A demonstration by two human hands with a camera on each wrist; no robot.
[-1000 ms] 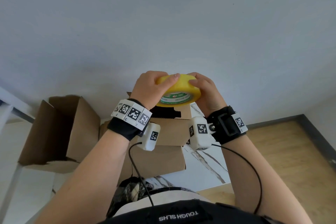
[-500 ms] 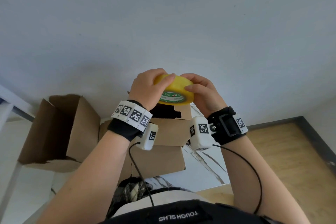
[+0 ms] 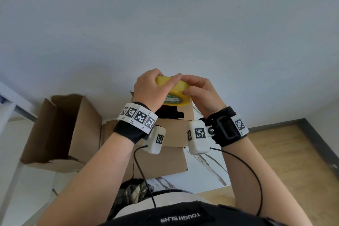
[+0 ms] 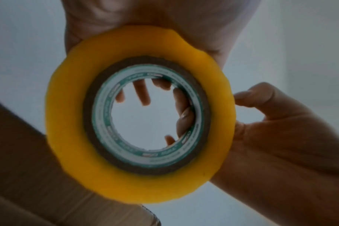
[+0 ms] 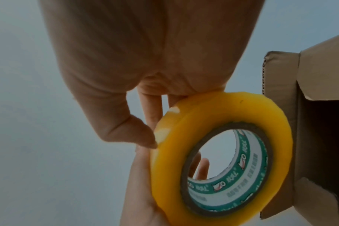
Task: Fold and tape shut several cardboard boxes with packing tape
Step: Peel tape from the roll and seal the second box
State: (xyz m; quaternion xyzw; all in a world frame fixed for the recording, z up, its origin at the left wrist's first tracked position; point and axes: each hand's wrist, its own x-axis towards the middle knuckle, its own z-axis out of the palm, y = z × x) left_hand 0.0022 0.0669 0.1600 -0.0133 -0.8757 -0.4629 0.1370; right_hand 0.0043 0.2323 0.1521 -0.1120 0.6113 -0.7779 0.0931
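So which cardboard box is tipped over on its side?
The big box on the left: its open mouth faces sideways, showing the dark inside. The boxes under the hands sit stacked, and the top one's opening faces up.

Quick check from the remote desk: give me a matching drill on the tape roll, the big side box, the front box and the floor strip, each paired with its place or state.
Things:
1. tape roll
2. large box
3. front box
4. wooden floor

States or places:
A. open, standing at the left
B. gripped by the left hand and right hand
C. at the lower right, beyond the marbled table
D. directly below the raised hands

Pairs: 1-B, 2-A, 3-D, 4-C
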